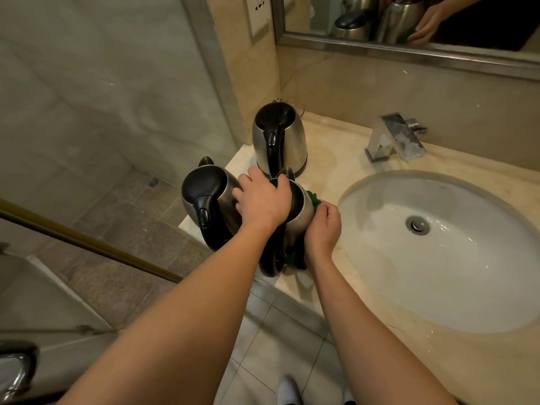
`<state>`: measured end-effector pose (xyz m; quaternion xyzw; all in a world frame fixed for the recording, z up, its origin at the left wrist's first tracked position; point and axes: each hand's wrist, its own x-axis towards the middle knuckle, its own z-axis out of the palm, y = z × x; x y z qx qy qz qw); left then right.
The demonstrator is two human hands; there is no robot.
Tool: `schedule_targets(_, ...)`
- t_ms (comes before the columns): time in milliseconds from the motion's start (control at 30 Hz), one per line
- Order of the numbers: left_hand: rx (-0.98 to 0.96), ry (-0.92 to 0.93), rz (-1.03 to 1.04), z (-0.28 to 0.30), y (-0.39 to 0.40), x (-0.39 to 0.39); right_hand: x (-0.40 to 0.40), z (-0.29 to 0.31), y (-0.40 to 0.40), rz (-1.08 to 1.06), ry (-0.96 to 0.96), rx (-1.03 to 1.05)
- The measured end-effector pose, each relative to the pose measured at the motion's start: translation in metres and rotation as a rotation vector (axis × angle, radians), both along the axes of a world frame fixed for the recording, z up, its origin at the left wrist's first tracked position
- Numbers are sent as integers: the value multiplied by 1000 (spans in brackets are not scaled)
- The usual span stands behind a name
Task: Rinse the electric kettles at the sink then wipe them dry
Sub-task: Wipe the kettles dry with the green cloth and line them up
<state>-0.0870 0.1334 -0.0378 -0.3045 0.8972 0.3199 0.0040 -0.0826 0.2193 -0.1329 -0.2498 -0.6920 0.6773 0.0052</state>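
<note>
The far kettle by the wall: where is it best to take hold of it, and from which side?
Probably by the black handle of the far kettle, coming from the near side: the kettle stands upright and its handle arches down the side facing the person, unobstructed.

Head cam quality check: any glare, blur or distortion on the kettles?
Head view: dim, warm light; wide-angle bending at the mirror frame; soft highlights on the rear kettle; the kettle being wiped is largely hidden by the left hand and right hand.
</note>
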Motion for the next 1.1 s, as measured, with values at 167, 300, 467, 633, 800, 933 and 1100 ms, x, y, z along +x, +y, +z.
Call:
schedule_targets(167,184,76,-13,0,-11,17,-1,40,-2,174,368,238)
schedule_targets(300,194,103,-85,-1,-28,26,-9,68,-13,612,725,557)
schedule_targets(467,281,169,-16,9,-43,38,-22,73,-16,834,766,699)
schedule_targets(633,305,168,-64,15,-46,46,-24,78,-15,963,743,803)
schedule_targets(800,233,223,-196,18,-45,46,-21,88,-6,853,587,647)
schedule_targets(933,127,215,-315,23,-32,33,-22,82,11,768,405,634)
schedule_targets(1100,-28,93,-444,14,-11,25,-20,74,29,797,279,583)
